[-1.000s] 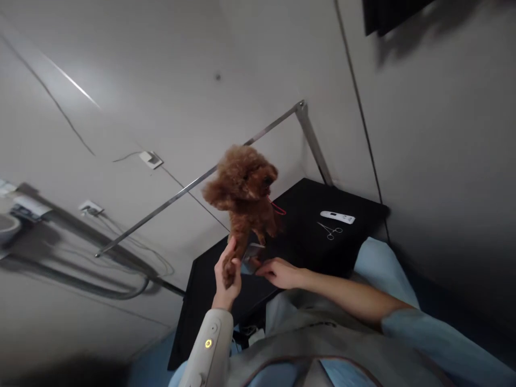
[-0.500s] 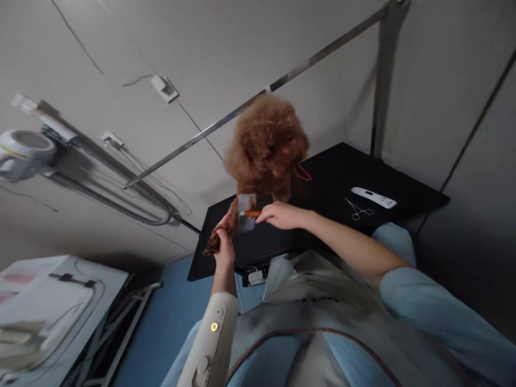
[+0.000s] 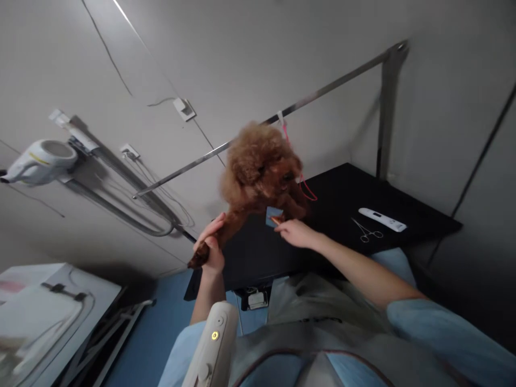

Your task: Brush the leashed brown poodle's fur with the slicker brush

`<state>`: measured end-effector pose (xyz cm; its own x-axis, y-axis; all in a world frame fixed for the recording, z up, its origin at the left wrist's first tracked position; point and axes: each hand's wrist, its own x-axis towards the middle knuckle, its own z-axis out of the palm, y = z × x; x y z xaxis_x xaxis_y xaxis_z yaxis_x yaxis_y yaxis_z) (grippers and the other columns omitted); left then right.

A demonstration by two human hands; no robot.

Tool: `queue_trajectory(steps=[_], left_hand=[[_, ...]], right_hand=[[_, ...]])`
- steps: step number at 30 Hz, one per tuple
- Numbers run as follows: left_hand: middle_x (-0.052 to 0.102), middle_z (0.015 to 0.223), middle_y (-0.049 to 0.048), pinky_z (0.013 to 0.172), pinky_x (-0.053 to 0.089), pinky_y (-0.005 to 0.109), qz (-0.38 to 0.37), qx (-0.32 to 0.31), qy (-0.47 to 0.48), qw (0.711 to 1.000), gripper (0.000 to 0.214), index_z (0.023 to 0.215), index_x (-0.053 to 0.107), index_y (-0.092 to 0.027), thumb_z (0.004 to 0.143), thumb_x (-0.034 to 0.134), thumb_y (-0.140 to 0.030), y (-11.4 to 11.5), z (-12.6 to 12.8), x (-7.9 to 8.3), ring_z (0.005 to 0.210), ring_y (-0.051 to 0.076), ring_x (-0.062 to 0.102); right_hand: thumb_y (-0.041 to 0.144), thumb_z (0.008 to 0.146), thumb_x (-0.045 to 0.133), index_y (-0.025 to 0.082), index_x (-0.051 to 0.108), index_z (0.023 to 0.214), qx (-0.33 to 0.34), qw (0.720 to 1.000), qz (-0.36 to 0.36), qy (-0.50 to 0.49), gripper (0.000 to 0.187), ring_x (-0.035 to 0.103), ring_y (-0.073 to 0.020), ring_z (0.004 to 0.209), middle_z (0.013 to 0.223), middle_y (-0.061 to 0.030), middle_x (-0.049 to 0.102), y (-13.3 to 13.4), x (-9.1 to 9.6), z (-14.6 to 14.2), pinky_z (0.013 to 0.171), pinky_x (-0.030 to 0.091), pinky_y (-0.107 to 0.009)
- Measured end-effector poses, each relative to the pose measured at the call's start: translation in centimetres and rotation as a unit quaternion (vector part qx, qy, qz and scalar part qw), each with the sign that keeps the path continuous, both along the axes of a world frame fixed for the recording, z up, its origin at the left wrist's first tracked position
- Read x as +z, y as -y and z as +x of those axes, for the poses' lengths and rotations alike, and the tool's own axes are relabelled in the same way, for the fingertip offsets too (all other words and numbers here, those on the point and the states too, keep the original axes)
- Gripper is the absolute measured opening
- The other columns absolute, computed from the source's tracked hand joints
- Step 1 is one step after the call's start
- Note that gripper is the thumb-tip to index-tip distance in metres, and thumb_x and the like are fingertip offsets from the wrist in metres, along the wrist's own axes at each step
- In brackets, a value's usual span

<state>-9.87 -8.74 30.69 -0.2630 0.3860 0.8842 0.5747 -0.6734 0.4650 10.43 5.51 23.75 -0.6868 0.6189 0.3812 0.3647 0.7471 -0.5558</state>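
While at one dog (image 3: 258,161), left hand (image 3: 214,255) loosely round one foreleg (image 3: 233,223), right hand (image 3: 295,233) closed on one brush (image 3: 272,216).

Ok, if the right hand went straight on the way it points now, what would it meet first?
Led by the brush it holds, the right hand would probably meet the dog's outstretched foreleg first, though one view leaves depth unclear.

Beyond the left hand (image 3: 210,251) and right hand (image 3: 298,234) rises a dim, smooth grey wall (image 3: 237,59). Left of the left hand, it bears 2 white, square sockets (image 3: 184,109) and a white dryer (image 3: 42,161). A flat black table (image 3: 332,196) extends past the right hand. Nearer than the left hand, leftward, lie a blue floor (image 3: 163,306) and a white, box-shaped unit (image 3: 99,285).
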Motion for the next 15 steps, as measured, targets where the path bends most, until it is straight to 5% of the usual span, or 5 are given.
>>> queue_trajectory(steps=[3, 5, 11, 15], left_hand=[[0.061, 0.058, 0.0000, 0.073, 0.058, 0.038, 0.086, -0.042, -0.008, 0.995, 0.044, 0.071, 0.062, -0.017, 0.083, 0.057, -0.059, -1.9, 1.6, 5.4, 0.061, 0.016, 0.065], [0.042, 0.043, -0.0074, 0.052, 0.052, 0.027, 0.138, -0.080, 0.004, 0.987, 0.042, 0.063, 0.053, -0.017, 0.082, 0.061, -0.054, -3.0, 2.7, 9.2, 0.039, 0.009, 0.047], [0.035, 0.042, -0.0094, 0.037, 0.031, 0.020, 0.171, -0.172, 0.027, 0.970, 0.037, 0.063, 0.050, -0.017, 0.080, 0.069, -0.044, -6.1, 5.2, 18.1, 0.034, 0.005, 0.032], [0.044, 0.052, -0.0065, 0.038, 0.025, 0.021, 0.157, -0.208, -0.006, 0.965, 0.035, 0.065, 0.049, -0.017, 0.080, 0.071, -0.040, -8.3, 6.9, 21.7, 0.039, 0.003, 0.035]], right_hand=[[0.014, 0.085, 0.050, 0.027, 0.074, 0.108, 0.056, 0.994, 0.039, -0.082, 0.036, 0.069, -0.0188, 0.102, 0.108, -0.0014, 0.074, 1.2, 0.8, -1.1, 0.092, 0.049, -0.029], [0.013, 0.085, 0.051, 0.025, 0.073, 0.109, 0.071, 0.982, 0.061, -0.163, 0.035, 0.069, -0.0177, 0.099, 0.107, -0.0035, 0.074, 1.3, 2.0, -2.5, 0.089, 0.050, -0.029], [0.013, 0.084, 0.047, 0.014, 0.072, 0.107, 0.048, 0.950, -0.173, -0.256, 0.034, 0.060, -0.0087, 0.047, 0.072, -0.0031, 0.073, 0.8, 3.5, -5.1, 0.051, 0.047, -0.021], [0.015, 0.081, 0.055, 0.018, 0.074, 0.103, 0.082, 0.928, -0.113, -0.344, 0.029, 0.064, -0.0096, 0.060, 0.086, -0.0037, 0.074, 0.6, 5.2, -5.6, 0.062, 0.051, -0.022]])
